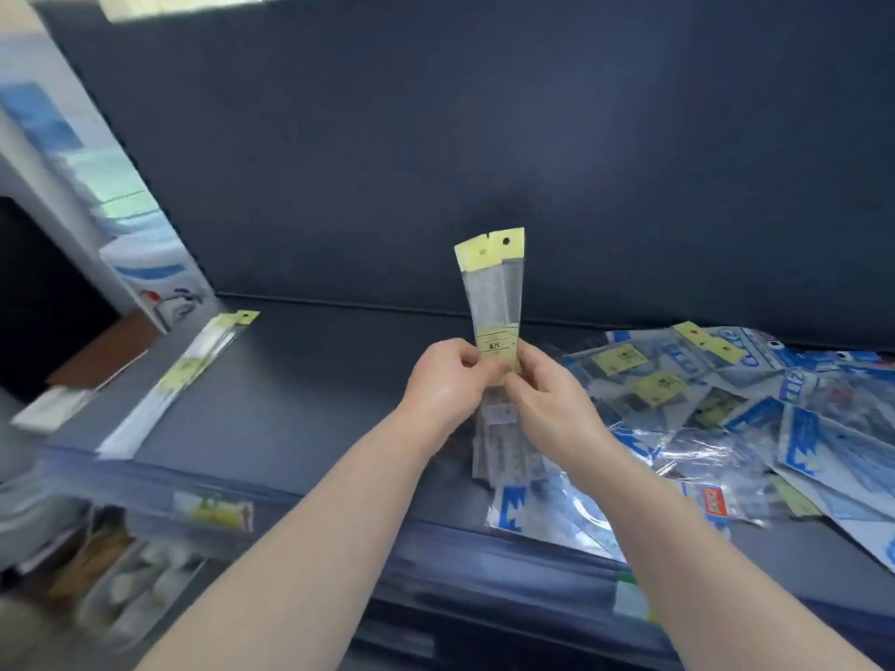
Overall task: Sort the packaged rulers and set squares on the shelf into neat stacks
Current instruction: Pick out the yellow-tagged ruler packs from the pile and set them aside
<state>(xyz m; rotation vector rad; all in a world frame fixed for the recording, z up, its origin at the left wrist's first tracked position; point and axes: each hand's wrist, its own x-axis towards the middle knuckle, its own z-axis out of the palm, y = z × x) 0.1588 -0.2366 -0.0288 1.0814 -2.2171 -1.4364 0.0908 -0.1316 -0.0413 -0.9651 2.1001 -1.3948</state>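
Left hand (pixel 445 380) and right hand (pixel 547 399) both pinch a fanned bundle of clear-sleeved, yellow-headed rulers (pixel 494 302), upright at the left edge of the loose heap of blue-printed plastic packets (pixel 726 404). Step, as judged: squaring the bundle. Next, likely: lay it on the flat ruler stack (pixel 184 375) well left of the heap, edges aligned.

On the shelf (pixel 315 389), a ruler stack (pixel 179 375) lay at nine o'clock of the held rulers (pixel 494 302); a loose pile (pixel 726 414) lay at three.
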